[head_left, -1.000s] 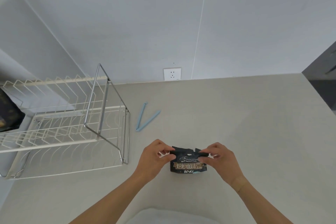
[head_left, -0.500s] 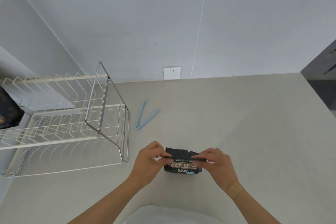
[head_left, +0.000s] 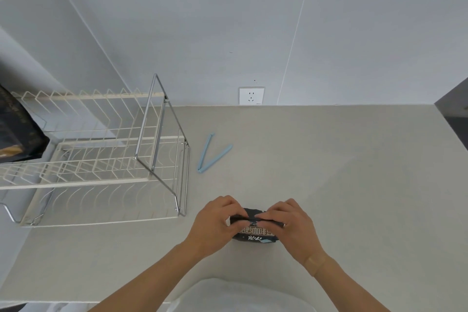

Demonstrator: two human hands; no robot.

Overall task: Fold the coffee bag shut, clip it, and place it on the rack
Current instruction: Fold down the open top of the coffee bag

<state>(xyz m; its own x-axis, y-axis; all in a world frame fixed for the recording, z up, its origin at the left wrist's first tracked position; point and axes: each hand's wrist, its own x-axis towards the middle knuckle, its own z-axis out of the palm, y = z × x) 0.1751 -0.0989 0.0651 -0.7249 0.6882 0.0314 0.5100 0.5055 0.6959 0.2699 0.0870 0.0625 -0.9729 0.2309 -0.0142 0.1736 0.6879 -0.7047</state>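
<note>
A small black coffee bag (head_left: 255, 233) with pale lettering stands on the beige counter near me. My left hand (head_left: 215, 223) pinches the left end of its folded-down top, and my right hand (head_left: 291, 225) pinches the right end. The fingers of both meet over the fold and hide most of it. A light blue clip (head_left: 211, 154) lies open in a V on the counter, farther back and to the left of the bag. The white wire rack (head_left: 101, 180) with a chrome frame stands at the left.
A dark bag (head_left: 17, 134) sits at the rack's far left edge. A wall socket (head_left: 251, 95) is on the back wall. The counter's right edge (head_left: 453, 134) drops to a dark floor. Something white (head_left: 240, 296) lies at the bottom edge.
The bag's top has been folded further down, so less of its printed front shows. Both hands have drawn closer together over the fold.
</note>
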